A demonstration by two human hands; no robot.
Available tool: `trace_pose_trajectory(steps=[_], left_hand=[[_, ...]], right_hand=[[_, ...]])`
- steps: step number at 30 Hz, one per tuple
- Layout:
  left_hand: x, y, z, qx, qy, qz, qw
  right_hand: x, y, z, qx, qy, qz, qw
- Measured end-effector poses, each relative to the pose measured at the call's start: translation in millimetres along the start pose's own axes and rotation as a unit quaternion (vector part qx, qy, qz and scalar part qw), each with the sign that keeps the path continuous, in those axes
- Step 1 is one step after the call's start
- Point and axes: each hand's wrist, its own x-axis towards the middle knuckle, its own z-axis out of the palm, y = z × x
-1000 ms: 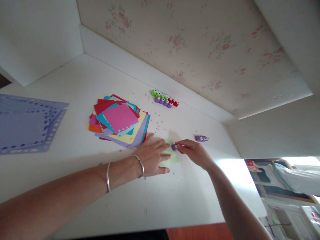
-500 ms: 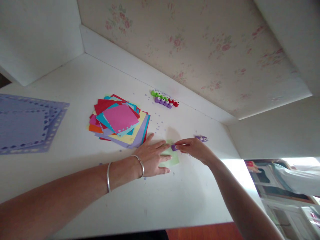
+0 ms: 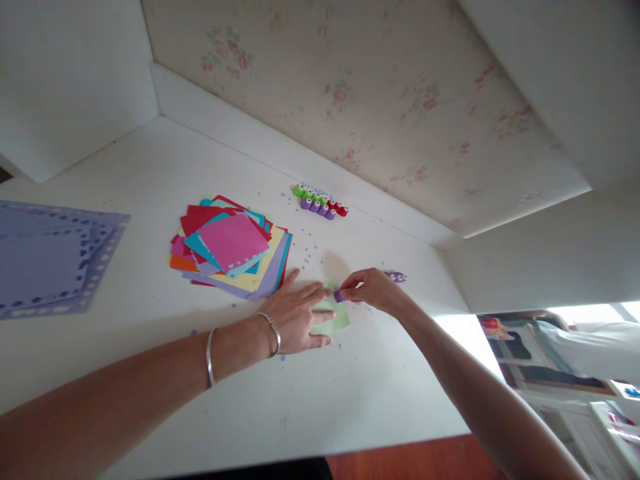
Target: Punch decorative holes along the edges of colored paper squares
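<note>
Pressing a pale green sheet [image 3: 337, 321] down on the white tabletop [image 3: 250, 420] with the left hand [image 3: 295, 321], laid flat with fingers fanned apart. Pinching a small purple punch [image 3: 339, 295] between thumb and fingers of the right hand [image 3: 373, 290], at the upper right of that sheet and near the left fingertips (partly covered by the grip, so cannot tell whether slid over the paper or merely touching). Wearing a silver bracelet [image 3: 275, 333] at the left wrist and a silver bangle [image 3: 209, 360] higher up. Looking past the right hand, can see a short row of purple punches [image 3: 397, 277], partly hidden. Near the back edge, can make out a cluster of green, purple and red punches [image 3: 317, 209], with lilac paper bits [image 3: 309, 247] scattered around. Just beyond the left hand, can see a fanned pile of coloured paper [image 3: 233, 240], topped with pink. At far left, can see lilac sheets [image 3: 40, 263] with punched borders.
</note>
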Motion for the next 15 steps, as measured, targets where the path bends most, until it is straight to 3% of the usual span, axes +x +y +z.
trace_pose_trajectory(steps=[6, 15], left_hand=[[-0.3, 2.9, -3.3, 0.010, 0.003, 0.000, 1.000], [-1.5, 4.5, -4.8, 0.029, -0.010, 0.004, 1.000]], right_hand=[[-0.9, 3.0, -2.5, 0.028, -0.021, -0.014, 0.999], [-11.1, 13.4, -9.7, 0.151, -0.080, -0.001, 0.985]])
